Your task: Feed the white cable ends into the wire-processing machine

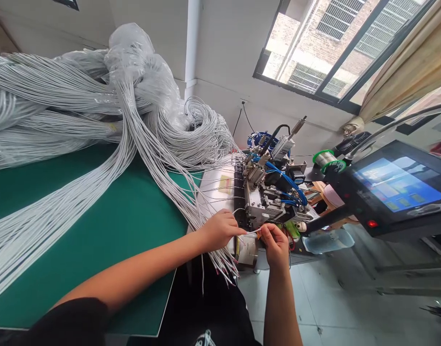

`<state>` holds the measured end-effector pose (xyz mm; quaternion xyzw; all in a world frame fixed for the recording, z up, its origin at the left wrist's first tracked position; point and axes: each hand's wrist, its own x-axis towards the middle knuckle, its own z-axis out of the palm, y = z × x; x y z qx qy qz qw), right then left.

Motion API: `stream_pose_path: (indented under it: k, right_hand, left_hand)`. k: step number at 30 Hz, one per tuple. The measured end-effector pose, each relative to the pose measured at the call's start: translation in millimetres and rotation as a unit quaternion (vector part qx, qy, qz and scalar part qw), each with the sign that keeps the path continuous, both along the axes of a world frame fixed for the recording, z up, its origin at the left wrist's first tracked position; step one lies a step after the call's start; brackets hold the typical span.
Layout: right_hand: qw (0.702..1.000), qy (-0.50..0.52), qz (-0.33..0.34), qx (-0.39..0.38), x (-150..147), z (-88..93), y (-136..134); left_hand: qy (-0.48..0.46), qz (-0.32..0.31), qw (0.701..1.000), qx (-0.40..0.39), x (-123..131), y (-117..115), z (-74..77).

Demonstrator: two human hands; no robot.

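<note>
Between my two hands stretches a short piece of white cable, in front of a wire-processing machine. My left hand is closed on it, with the index finger pointing along the cable. At its right end, the fingertips of my right hand pinch the cable; the tip itself is hidden. Below my left hand a bundle of white cables hangs over the table edge, several with reddish ends. More white cables run from the bundle back across the table.
Large coils of white cable and clear plastic wrap lie on the green table. To the right are a touchscreen, a wire spool and a clear plastic tub. A window is behind.
</note>
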<state>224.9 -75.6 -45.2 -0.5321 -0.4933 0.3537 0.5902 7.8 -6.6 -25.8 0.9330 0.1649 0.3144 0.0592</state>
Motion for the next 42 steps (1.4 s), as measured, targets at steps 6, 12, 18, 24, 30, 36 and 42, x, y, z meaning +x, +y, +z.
stream_pose_path:
  k: [6,12,18,24,30,36,42]
  right_hand:
    - [1.0,-0.02,0.015,-0.004,7,-6.0,7]
    - [0.988,-0.142,-0.018,-0.05,14,-6.1,13]
    - [0.982,-0.172,-0.039,-0.071,7,-4.0,14]
    - [0.981,-0.17,-0.059,-0.068,6,-6.5,21]
    - [0.987,-0.138,-0.037,-0.074,3,-16.5,30]
    - [0.991,-0.115,-0.048,-0.059,-1,-14.1,29]
    - [0.991,-0.088,-0.026,-0.099,-1,-16.4,29]
  left_hand:
    - [-0.003,-0.003,0.999,0.033,2,-7,1.2]
    - [0.028,0.124,0.992,-0.022,3,-5,2.8]
    - [0.06,0.15,0.987,-0.014,6,-1,-2.9]
    - [0.05,0.162,0.985,0.029,9,0,-3.2]
    - [0.049,0.166,0.982,0.076,10,3,-4.1]
    - [0.05,0.174,0.98,0.08,8,3,-5.8]
    - [0.075,0.164,0.982,0.056,8,2,-7.1]
